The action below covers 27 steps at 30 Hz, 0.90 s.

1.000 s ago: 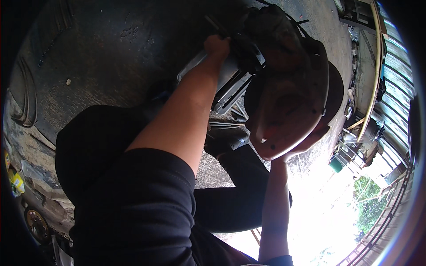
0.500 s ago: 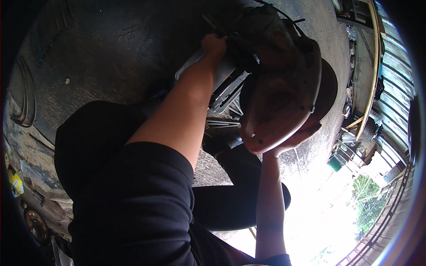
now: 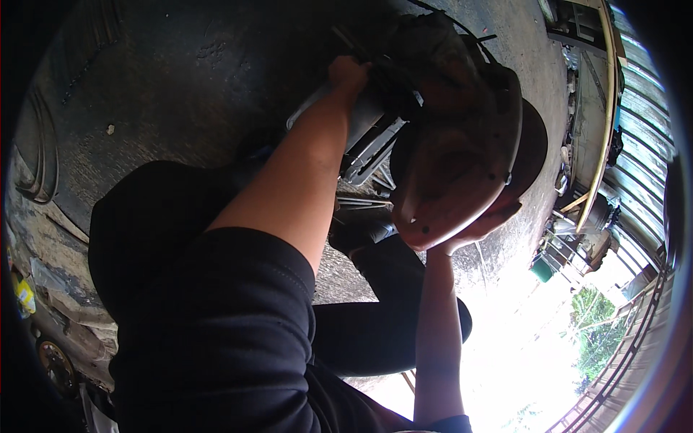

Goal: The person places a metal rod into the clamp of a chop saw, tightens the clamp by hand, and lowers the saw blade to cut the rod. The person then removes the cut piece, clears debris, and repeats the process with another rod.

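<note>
A motorcycle-like machine with a dark red, curved body panel (image 3: 451, 184) stands in front of me, mostly in shadow. The panel tapers to a blunt point toward me. My left hand (image 3: 349, 74) is closed at the machine's far left, on a dark part I cannot make out. Under the panel's right edge, my right hand (image 3: 473, 232) holds it from below, fingers stretched along its underside and partly hidden. Behind the panel shows a round black shape (image 3: 534, 144), perhaps a wheel. A grey metal bracket (image 3: 372, 153) sits below my left forearm.
My bent knee (image 3: 404, 278) is close under the machine. Curved dark strips (image 3: 40, 155) lie on the concrete floor (image 3: 166, 94) at the left. A spoked wheel (image 3: 56, 364) is at lower left. Shelving with a long pole (image 3: 605, 137) lines the right, near a bright opening.
Almost nothing differs. The view has shifted very slightly, and both hands keep their places on the machine.
</note>
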Tool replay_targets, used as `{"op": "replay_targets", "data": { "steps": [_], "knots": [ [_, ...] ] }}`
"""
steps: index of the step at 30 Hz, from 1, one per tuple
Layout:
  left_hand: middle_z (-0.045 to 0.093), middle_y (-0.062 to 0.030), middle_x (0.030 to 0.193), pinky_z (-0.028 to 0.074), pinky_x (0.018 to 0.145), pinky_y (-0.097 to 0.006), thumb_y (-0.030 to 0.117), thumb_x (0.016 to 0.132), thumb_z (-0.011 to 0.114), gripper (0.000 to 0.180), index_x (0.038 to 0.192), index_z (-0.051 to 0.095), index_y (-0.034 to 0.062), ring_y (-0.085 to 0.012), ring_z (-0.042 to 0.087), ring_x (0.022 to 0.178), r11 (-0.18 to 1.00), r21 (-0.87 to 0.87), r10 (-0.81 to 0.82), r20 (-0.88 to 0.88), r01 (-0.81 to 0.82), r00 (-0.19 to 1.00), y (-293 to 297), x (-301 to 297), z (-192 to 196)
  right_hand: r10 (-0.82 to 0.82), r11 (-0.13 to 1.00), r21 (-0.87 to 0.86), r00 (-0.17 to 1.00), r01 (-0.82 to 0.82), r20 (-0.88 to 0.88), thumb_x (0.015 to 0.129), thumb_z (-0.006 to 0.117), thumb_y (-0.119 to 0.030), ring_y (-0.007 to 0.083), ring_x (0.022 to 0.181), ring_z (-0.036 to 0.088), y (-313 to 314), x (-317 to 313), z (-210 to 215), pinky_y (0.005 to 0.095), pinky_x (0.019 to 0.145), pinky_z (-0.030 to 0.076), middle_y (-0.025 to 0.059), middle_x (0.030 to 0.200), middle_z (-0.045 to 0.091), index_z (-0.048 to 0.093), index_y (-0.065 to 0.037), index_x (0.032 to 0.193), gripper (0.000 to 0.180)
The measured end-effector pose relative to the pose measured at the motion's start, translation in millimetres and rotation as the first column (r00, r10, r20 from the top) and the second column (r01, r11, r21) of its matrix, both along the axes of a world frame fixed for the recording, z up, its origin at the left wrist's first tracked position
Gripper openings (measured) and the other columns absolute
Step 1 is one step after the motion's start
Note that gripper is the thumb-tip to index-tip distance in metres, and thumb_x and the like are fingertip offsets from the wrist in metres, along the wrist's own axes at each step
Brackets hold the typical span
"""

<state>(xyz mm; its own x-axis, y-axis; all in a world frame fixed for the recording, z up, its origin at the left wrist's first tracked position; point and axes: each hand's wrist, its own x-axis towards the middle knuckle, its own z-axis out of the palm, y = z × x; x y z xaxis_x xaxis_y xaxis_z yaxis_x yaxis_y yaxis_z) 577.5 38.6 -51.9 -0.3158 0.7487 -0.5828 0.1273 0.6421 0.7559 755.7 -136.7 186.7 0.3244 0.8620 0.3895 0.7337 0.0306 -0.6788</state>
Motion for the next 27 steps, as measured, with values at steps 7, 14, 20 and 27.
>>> {"op": "replay_targets", "data": {
  "steps": [7,14,20,27],
  "knots": [
    [0.069,-0.0158,0.092,0.052,0.082,-0.040,0.038,0.072,0.076,0.037,0.092,0.072,0.0069,-0.0320,0.066,0.092,0.999,0.010,0.039,0.000,-0.039,0.999,-0.4,-6.2,-2.8,0.030,0.998,0.041,0.990,-0.036,0.137,0.103,0.019,-0.038,0.0247,0.135,0.032,1.9,-14.3,0.6,0.0387,0.113,0.027,0.0176,0.147,0.028,0.018,0.002,0.145,0.058],
    [0.069,-0.0158,0.094,0.052,0.082,-0.041,0.039,0.072,0.075,0.038,0.092,0.072,0.0065,-0.0321,0.066,0.092,1.000,0.021,-0.014,-0.023,0.015,1.000,-2.9,-1.7,11.4,0.026,0.999,0.045,0.995,-0.031,0.094,0.102,0.027,-0.037,0.0237,0.133,0.035,-0.5,2.8,-0.3,0.0369,0.110,0.031,0.0201,0.144,0.033,0.021,0.002,0.144,0.058],
    [0.069,-0.0159,0.095,0.052,0.083,-0.040,0.038,0.073,0.075,0.039,0.094,0.072,0.0063,-0.0321,0.066,0.092,1.000,-0.008,0.006,-0.021,-0.006,1.000,-1.0,-5.0,3.9,0.028,0.998,0.046,0.996,-0.032,0.088,0.102,0.030,-0.036,0.0240,0.133,0.035,2.0,-1.4,0.1,0.0365,0.109,0.031,0.0202,0.143,0.033,0.021,0.002,0.144,0.058],
    [0.069,-0.0165,0.095,0.051,0.084,-0.040,0.037,0.072,0.076,0.038,0.093,0.072,0.0053,-0.0325,0.066,0.093,0.998,-0.010,0.066,0.016,-0.066,0.998,-2.6,-2.5,8.6,0.021,0.999,0.046,0.997,-0.025,0.070,0.101,0.033,-0.034,0.0242,0.133,0.036,1.3,0.0,-1.6,0.0360,0.109,0.032,0.0203,0.143,0.034,0.021,0.003,0.144,0.057]
  ]
}}
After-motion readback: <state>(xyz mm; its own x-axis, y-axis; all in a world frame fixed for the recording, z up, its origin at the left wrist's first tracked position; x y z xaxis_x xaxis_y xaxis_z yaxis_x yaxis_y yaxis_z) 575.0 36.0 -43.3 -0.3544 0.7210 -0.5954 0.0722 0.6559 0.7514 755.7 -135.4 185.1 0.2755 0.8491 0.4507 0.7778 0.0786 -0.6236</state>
